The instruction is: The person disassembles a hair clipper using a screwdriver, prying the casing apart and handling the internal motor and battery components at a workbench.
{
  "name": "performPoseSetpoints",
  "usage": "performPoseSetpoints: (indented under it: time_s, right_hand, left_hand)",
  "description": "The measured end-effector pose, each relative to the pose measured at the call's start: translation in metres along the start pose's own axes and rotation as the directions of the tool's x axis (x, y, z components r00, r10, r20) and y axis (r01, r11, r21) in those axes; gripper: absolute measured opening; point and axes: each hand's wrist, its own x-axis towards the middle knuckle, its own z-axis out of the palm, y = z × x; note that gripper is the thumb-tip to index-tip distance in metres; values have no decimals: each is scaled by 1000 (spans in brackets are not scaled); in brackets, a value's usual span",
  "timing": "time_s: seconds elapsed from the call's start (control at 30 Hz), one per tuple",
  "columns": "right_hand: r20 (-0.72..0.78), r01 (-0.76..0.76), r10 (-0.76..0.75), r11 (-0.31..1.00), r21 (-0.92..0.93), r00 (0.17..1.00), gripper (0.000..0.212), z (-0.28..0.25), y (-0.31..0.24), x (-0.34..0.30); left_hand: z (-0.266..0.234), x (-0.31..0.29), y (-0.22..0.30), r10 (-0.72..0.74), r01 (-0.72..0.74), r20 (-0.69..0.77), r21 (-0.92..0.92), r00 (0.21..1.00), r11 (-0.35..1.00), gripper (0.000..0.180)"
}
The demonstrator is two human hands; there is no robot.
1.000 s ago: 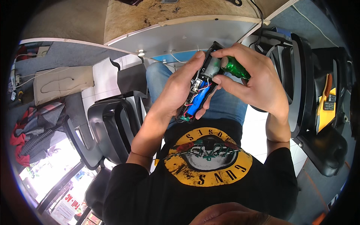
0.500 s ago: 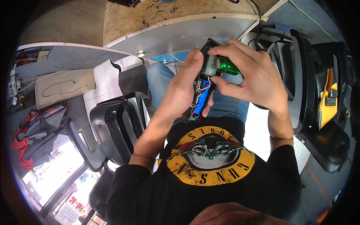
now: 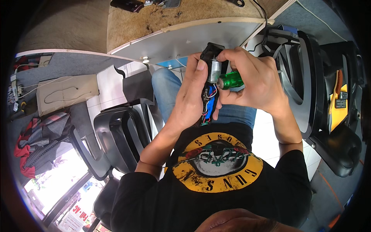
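Observation:
Above my lap, my left hand (image 3: pixel 193 91) is wrapped round the side of an opened black case that looks like a hair clipper (image 3: pixel 212 51). A silver cylindrical motor (image 3: pixel 215 71) sits in its upper part. Below the motor are a blue battery (image 3: pixel 210 105) and thin red and white wires (image 3: pixel 212 91). My right hand (image 3: pixel 261 79) has its fingers bent, the index fingertip at the motor's top end. Tucked in that same hand is a screwdriver with a clear green handle (image 3: pixel 232 80), its butt toward the motor. The right thumb is partly hidden behind the handle.
Ahead is a worn wooden desk (image 3: pixel 201 11) with a dark phone-like object (image 3: pixel 127 5) on it. Black chairs (image 3: pixel 119 135) stand left and right (image 3: pixel 340 154). A yellow item (image 3: pixel 337 112) lies on the right one. Cardboard (image 3: pixel 67 89) and clothes (image 3: pixel 42 139) lie at left.
The case has turned a little more upright, and more of the motor shows. The green handle has dropped slightly, away from the motor's middle, as the right fingers spread along the motor.

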Motion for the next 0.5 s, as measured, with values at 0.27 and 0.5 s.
performPoseSetpoints:
  time_s: [0.27, 0.5]
  right_hand:
    - [-63, 41, -39, 998, 41, 997, 54, 0, 2, -5]
    - [-237, 269, -280, 960, -79, 930, 39, 11, 25, -36]
  left_hand:
    - [5, -4, -3, 129, -112, -72, 214, 989, 970, 52]
    - [-1, -1, -13, 442, -483, 204, 477, 873, 734, 73]
